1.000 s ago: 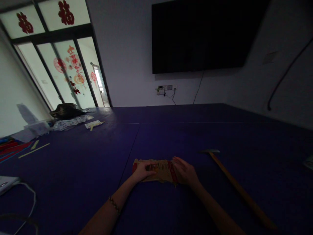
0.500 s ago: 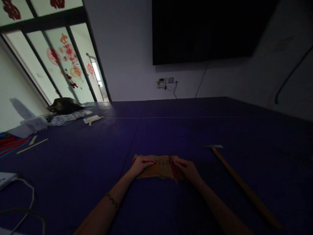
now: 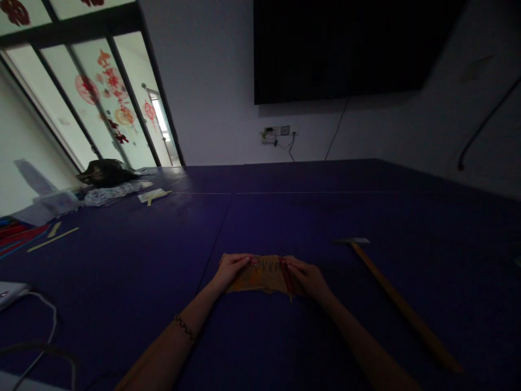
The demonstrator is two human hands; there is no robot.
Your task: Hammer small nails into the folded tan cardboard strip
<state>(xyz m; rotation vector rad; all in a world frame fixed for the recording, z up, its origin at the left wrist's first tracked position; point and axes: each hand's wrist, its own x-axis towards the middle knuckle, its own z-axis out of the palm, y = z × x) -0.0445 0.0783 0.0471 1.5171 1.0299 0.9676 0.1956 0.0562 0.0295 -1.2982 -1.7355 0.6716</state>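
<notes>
A small piece of tan woven cloth (image 3: 266, 276) with a red band near its right end and a row of dark zigzag stitches lies in front of me. It has ragged edges. My left hand (image 3: 231, 270) grips its upper left part, thumb and fingers closed on the edge. At the other end my right hand (image 3: 306, 276) pinches the cloth beside the red band. To the right rests a long wooden-handled hammer (image 3: 401, 301), its metal head pointing away; neither hand touches it.
The dark blue-purple tabletop (image 3: 260, 222) reaches to the wall. At far left are a dark bag (image 3: 108, 172), patterned fabric (image 3: 116, 192), a white packet (image 3: 152, 195) and coloured strips (image 3: 20, 234). Nearer lies a white device (image 3: 12, 294) with a cable. A large dark screen (image 3: 354, 49) hangs ahead.
My left hand has shifted slightly up and left, its fingers now curled at the cloth's top edge instead of lying flatter over it. My right hand stays at the other end.
</notes>
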